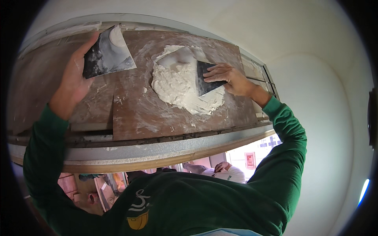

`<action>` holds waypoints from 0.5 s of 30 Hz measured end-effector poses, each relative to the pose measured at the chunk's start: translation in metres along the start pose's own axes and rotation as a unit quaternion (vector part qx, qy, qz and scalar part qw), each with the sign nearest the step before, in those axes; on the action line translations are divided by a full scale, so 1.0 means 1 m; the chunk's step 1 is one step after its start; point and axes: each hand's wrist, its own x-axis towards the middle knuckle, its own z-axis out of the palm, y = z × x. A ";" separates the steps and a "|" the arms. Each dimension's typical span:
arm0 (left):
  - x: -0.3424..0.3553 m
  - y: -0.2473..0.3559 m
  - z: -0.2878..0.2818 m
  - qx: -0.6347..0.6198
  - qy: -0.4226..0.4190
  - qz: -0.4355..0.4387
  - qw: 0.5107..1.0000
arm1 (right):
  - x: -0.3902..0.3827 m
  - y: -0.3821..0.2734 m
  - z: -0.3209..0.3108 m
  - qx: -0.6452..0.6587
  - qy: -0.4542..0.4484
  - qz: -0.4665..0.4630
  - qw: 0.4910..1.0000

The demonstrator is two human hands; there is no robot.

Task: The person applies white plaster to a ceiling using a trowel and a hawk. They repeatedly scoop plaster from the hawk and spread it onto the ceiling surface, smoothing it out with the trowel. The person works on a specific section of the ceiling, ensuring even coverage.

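Note:
My left hand (75,78) is closed on a flat, dark plaster scraper (98,57), raised over the left part of the platform. White plaster clings to its upper corner and smears its face. Over on the right, my right hand (233,80) grips a second dark scraper (204,74), fingers lying across its face. Its left edge touches a spread mound of wet white plaster (175,82). The mound lies on a brown board (138,118) streaked with white, and a scraped hollow shows at its far side.
A grey metal rail (189,144) with a wooden strip below runs along the platform's near edge. Another brown sheet (94,102) lies at left. Pale walls (315,106) curve round the far and right sides. Far below, another person in a white top (232,174) is partly visible.

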 end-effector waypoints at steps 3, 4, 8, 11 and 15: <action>-0.003 0.002 0.006 -0.003 -0.001 0.002 1.000 | -0.014 -0.003 -0.008 -0.035 -0.014 0.016 0.999; -0.004 0.002 0.009 -0.009 -0.002 0.002 1.000 | -0.019 -0.004 -0.012 -0.049 -0.019 0.020 0.998; -0.009 0.002 0.016 -0.019 -0.006 -0.009 1.000 | -0.041 -0.021 -0.044 -0.059 -0.062 0.100 0.991; -0.008 -0.002 0.016 -0.033 -0.016 -0.022 0.999 | -0.081 -0.008 -0.048 0.015 0.049 0.197 0.979; -0.006 -0.011 0.015 -0.023 -0.016 -0.041 0.999 | -0.128 -0.017 -0.035 0.368 0.247 0.289 0.848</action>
